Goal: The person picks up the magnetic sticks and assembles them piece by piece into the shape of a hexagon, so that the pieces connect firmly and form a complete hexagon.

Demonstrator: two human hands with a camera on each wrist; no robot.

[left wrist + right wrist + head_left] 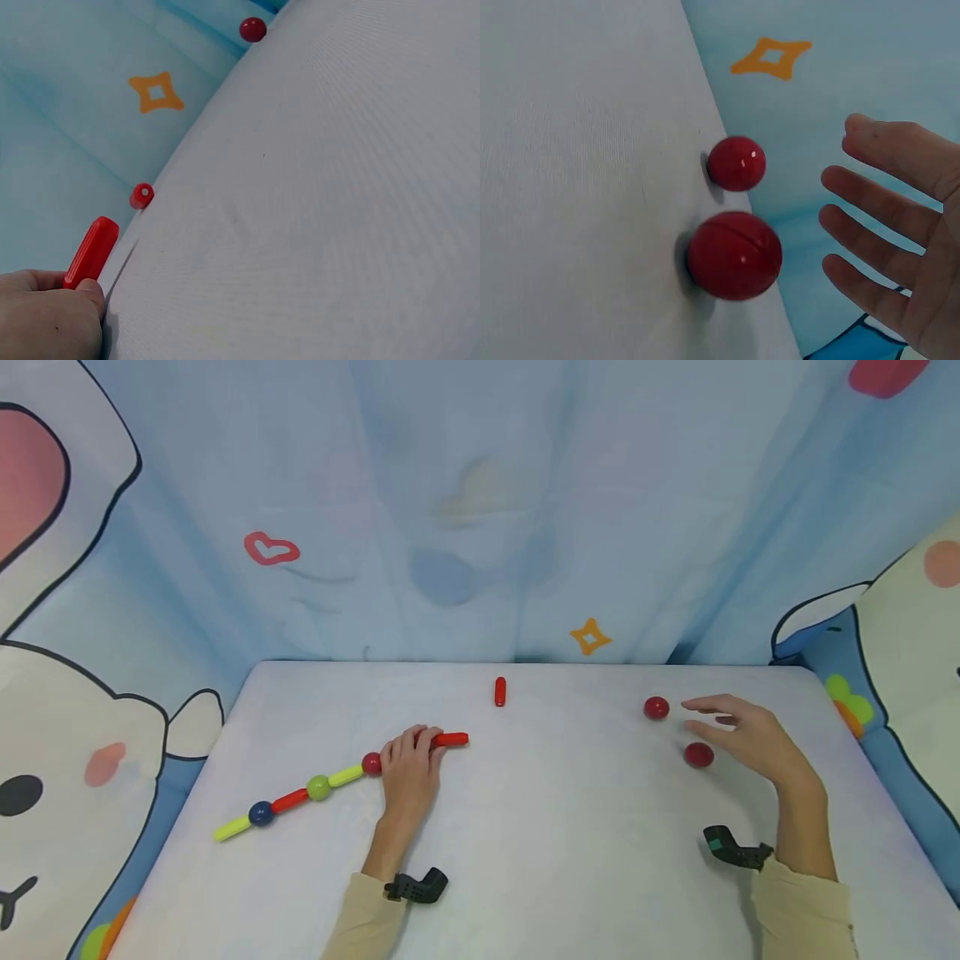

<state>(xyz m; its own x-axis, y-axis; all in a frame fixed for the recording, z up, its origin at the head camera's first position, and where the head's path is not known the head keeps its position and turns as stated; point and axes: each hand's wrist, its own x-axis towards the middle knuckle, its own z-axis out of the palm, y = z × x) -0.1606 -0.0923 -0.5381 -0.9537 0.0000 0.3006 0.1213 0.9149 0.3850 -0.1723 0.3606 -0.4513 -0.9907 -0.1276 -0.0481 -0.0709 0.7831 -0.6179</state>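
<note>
A chain of coloured sticks and balls (318, 788) lies slantwise on the left of the table: yellow-green and red sticks alternate with a blue, a green and a red ball. My left hand (409, 772) grips its right end, where a red stick (93, 251) sticks out past the fingers; part of the chain is hidden under that hand. On the right, my right hand (750, 739) hovers with fingers spread and nothing in them. Close by its fingertips, apart from them, are a nearer red ball (735, 256) and a farther red ball (737, 163).
A loose red stick (500, 692) lies near the back edge of the white table (570, 827). Behind it hangs a light blue printed curtain (480, 527). Each wrist wears a black camera mount, such as the right mount (735, 850).
</note>
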